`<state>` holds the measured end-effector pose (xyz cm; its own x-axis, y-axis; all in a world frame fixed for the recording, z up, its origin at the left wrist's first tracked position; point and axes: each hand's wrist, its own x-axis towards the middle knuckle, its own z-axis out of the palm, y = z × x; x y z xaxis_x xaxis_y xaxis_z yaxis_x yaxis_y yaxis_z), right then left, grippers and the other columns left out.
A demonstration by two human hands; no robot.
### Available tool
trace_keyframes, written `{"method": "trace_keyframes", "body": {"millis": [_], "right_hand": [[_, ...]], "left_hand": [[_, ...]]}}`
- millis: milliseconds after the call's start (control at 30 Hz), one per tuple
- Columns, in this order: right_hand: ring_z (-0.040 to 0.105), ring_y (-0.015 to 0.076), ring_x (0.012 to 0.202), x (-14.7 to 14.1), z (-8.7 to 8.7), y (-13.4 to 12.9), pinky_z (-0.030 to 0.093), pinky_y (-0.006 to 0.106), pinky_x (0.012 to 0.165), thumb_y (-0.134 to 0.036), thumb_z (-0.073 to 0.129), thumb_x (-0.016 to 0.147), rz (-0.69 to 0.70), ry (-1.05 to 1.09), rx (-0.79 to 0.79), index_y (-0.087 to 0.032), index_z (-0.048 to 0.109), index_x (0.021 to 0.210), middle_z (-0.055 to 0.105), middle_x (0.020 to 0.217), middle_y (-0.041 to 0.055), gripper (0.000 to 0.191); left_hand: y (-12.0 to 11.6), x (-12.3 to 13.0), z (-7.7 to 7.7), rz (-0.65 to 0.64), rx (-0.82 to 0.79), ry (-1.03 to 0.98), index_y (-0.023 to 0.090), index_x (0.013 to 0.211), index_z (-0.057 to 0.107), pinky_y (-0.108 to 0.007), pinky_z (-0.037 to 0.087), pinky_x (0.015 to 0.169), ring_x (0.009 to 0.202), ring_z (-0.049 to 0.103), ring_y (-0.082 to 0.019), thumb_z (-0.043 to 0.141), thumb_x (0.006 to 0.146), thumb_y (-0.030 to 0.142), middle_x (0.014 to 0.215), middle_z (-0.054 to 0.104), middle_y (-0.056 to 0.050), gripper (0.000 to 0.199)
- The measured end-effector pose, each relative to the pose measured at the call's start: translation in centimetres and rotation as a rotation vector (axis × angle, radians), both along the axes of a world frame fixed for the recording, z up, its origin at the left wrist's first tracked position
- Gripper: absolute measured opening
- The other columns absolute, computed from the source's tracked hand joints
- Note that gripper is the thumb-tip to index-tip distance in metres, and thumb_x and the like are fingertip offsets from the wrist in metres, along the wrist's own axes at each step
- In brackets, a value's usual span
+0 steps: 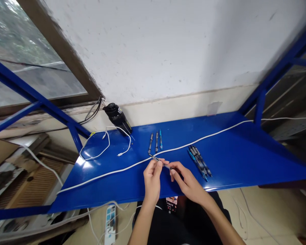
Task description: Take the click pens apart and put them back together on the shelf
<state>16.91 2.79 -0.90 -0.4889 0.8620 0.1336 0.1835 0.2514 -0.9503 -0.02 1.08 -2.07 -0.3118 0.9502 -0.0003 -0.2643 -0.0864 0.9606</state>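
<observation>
Both hands hold one grey pen [156,158] over the front middle of the blue table. My left hand [153,175] pinches its barrel near the clip end. At the pen's other end, the fingers of my right hand [184,178] are closed on the tip, partly covering it. Just beyond lie three pens side by side: two grey ones [156,141] and a blue one [160,139]. To the right of my right hand is a bunch of several pens [200,161], grey and blue, lying close together at a slant.
A white cable [193,141] crosses the blue table [234,153] from side to side. A black bottle [118,119] stands at the back left, beside a looped white charging cable [94,158]. Blue frame bars rise at both ends. A power strip [110,224] lies below the front edge.
</observation>
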Motion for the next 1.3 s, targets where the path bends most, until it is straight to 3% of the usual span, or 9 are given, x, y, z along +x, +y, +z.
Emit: {"method": "trace_keyframes", "body": {"millis": [133,267,433,567,767,933,1100,1300], "right_hand": [[0.058,0.0172,0.075,0.0,-0.1,0.1,0.044,0.029,0.072,-0.050,0.059,0.112,-0.086,0.004,0.004,-0.023,0.063,0.106,0.064,0.085,-0.0014,0.028],[0.056,0.0170,0.071,-0.1,0.0,0.3,0.044,0.029,0.074,-0.052,0.041,0.118,-0.044,0.020,-0.001,-0.022,0.063,0.093,0.058,0.075,-0.0020,0.045],[0.056,0.0175,0.075,-0.1,0.0,0.3,0.043,0.028,0.072,-0.055,0.051,0.114,-0.078,0.006,-0.027,-0.022,0.062,0.107,0.063,0.084,-0.0011,0.036],[0.054,0.0165,0.074,-0.1,-0.4,0.3,0.042,0.028,0.072,-0.053,0.043,0.117,-0.081,0.012,0.002,-0.021,0.063,0.094,0.060,0.080,-0.0011,0.044],[0.047,0.0149,0.068,0.0,-0.4,0.3,0.038,0.026,0.064,-0.056,0.052,0.113,-0.092,-0.016,-0.013,-0.023,0.058,0.100,0.054,0.077,-0.0046,0.036],[0.058,0.0187,0.081,0.0,0.0,0.4,0.047,0.029,0.079,-0.054,0.040,0.117,-0.051,-0.006,0.034,-0.022,0.063,0.093,0.062,0.085,0.0008,0.047],[0.049,0.0159,0.069,0.0,-0.1,0.2,0.041,0.027,0.067,-0.055,0.050,0.114,-0.074,-0.025,-0.001,-0.023,0.059,0.097,0.056,0.077,-0.0035,0.038],[0.054,0.0171,0.076,0.0,0.0,0.2,0.044,0.029,0.074,-0.051,0.042,0.117,-0.044,0.036,0.004,-0.022,0.061,0.094,0.062,0.085,0.0005,0.042]], "left_hand": [[-0.1,0.1,0.1,-0.032,-0.042,-0.022,0.016,0.108,0.080,-0.040,0.058,0.100,0.108,0.079,-0.030,0.076,0.102,0.046,0.108,0.084,-0.013,0.031],[-0.3,0.0,0.3,-0.096,-0.019,-0.001,0.015,0.111,0.081,-0.041,0.057,0.102,0.111,0.078,-0.031,0.074,0.103,0.045,0.111,0.084,-0.014,0.032],[-0.3,-0.1,0.4,-0.125,-0.001,0.017,0.016,0.113,0.083,-0.040,0.056,0.103,0.112,0.077,-0.030,0.074,0.104,0.045,0.114,0.084,-0.013,0.032],[-0.4,-0.1,0.7,-0.153,-0.008,0.091,0.017,0.113,0.085,-0.038,0.058,0.099,0.111,0.076,-0.030,0.074,0.104,0.045,0.116,0.083,-0.013,0.032],[-0.5,-0.2,1.6,-0.200,0.024,0.174,0.018,0.112,0.085,-0.038,0.058,0.098,0.108,0.076,-0.030,0.072,0.104,0.047,0.116,0.083,-0.013,0.033],[-0.5,-0.2,1.9,-0.195,0.039,0.239,0.018,0.110,0.085,-0.039,0.058,0.097,0.109,0.076,-0.031,0.072,0.104,0.046,0.114,0.083,-0.013,0.032],[-0.4,-0.3,1.9,-0.241,0.074,0.267,0.019,0.112,0.085,-0.041,0.057,0.102,0.114,0.075,-0.032,0.071,0.105,0.044,0.119,0.081,-0.014,0.030],[-0.5,-0.3,1.8,-0.273,0.083,0.280,0.019,0.118,0.084,-0.040,0.057,0.102,0.115,0.074,-0.032,0.069,0.107,0.043,0.124,0.080,-0.014,0.030]]}}
